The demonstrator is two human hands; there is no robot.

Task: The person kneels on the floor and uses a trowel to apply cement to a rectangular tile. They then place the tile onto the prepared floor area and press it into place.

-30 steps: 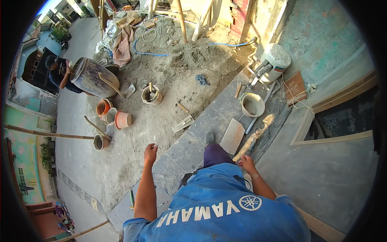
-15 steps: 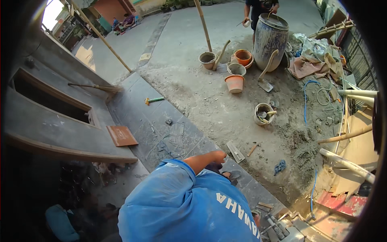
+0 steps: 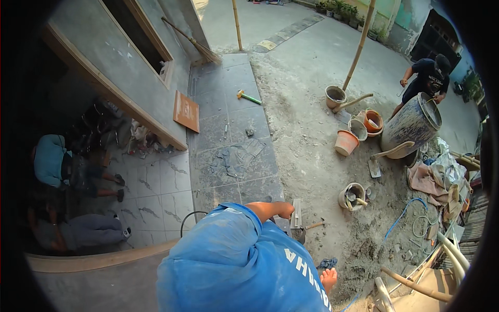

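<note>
My left hand point(image 3: 285, 209) reaches out from the blue sleeve with its fingers curled closed. What it holds, if anything, is hidden. In view it appears right beside a long grey plastering float point(image 3: 296, 214), which lies at the edge of the dark tiled strip. Just right of the float rests a small hammer point(image 3: 315, 224). Lower down, my right hand point(image 3: 328, 279) shows past my shirt, its fingers apart and holding nothing. A crumpled dark blue cloth point(image 3: 327, 263) lies on the ground by it.
A bucket point(image 3: 351, 197) with tools stands on the dirt. Beyond are orange and grey buckets point(image 3: 346, 142), a hoe point(image 3: 375, 167) and a tall drum point(image 3: 411, 126) with a co-worker behind it. A green-handled hammer point(image 3: 249, 97) lies on dark tiles. Two people are inside the doorway at left.
My view has swung to the left, showing more of the doorway and the people inside. My left hand now appears closer to the float. My right hand has come into clear view.
</note>
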